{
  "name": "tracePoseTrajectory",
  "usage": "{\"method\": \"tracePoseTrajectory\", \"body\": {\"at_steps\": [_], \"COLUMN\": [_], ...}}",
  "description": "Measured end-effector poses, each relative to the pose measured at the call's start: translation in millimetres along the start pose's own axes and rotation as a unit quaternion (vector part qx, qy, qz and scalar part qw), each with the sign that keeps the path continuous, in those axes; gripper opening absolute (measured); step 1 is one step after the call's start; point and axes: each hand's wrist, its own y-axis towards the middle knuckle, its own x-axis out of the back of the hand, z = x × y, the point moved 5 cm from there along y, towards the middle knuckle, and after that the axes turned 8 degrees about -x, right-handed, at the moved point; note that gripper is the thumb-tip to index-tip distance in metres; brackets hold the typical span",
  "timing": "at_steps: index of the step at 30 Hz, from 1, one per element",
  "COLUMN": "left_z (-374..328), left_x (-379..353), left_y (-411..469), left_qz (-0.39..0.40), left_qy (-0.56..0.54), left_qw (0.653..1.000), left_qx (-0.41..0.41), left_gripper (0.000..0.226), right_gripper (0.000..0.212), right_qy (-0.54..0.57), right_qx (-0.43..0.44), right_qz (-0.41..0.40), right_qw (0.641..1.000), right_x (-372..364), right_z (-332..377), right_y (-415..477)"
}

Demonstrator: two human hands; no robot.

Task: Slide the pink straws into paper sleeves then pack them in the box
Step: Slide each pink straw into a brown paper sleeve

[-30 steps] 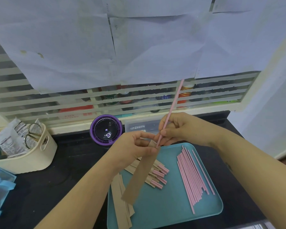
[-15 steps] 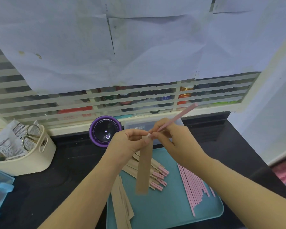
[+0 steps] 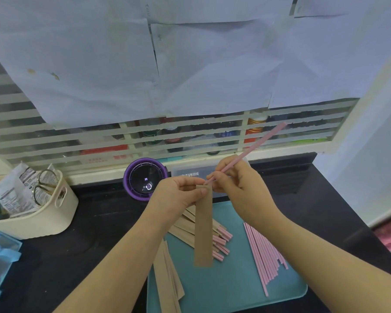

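White paper sheets (image 3: 190,64) are covering most of the wall, and the striped glass (image 3: 77,141) below them is blurring the jars behind it, so there's no reading any label. The black tabletop (image 3: 99,222) is running out of frame at the left and the bottom. The teal tray (image 3: 224,288) is sitting on it with its near edge cut off. At the left a cream basket (image 3: 43,220) is holding scissors (image 3: 43,186).

The left hand (image 3: 176,197) is pinching the top of a brown paper sleeve (image 3: 203,227), which is hanging down over the tray. The right hand (image 3: 239,188) is gripping a pink straw (image 3: 253,147). Its lower tip is meeting the sleeve's mouth and its far end is pointing up and right. Whether the tip is inside, I cannot tell. Both hands are hiding much of a clear box (image 3: 185,173) at the back.

Loose straws (image 3: 262,251) are lying on the tray's right side, sleeved straws (image 3: 221,242) in the middle, and empty sleeves (image 3: 167,279) over its left edge.
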Motion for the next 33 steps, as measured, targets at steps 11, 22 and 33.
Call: {"method": "tracePoseTrajectory", "body": {"at_steps": [11,22,33], "left_z": [-4,-11,-6], "left_x": [-1,-1,0], "left_y": [-2,-4,-4], "left_qz": [0.02,0.053,0.065], "left_qy": [0.026,0.046,0.018], "left_qw": [0.999,0.997,0.998], "left_qx": [-0.01,-0.019,0.009], "left_gripper": [0.024,0.027,0.034], "right_gripper": [0.01,0.006,0.01], "right_qy": [-0.042,-0.038,0.02], "right_qx": [-0.001,-0.06,-0.14], "right_qz": [0.032,0.123,0.234], "right_qw": [0.999,0.99,0.962], "right_x": [3,10,13], "right_z": [4,10,8], "right_y": [5,16,19]}}
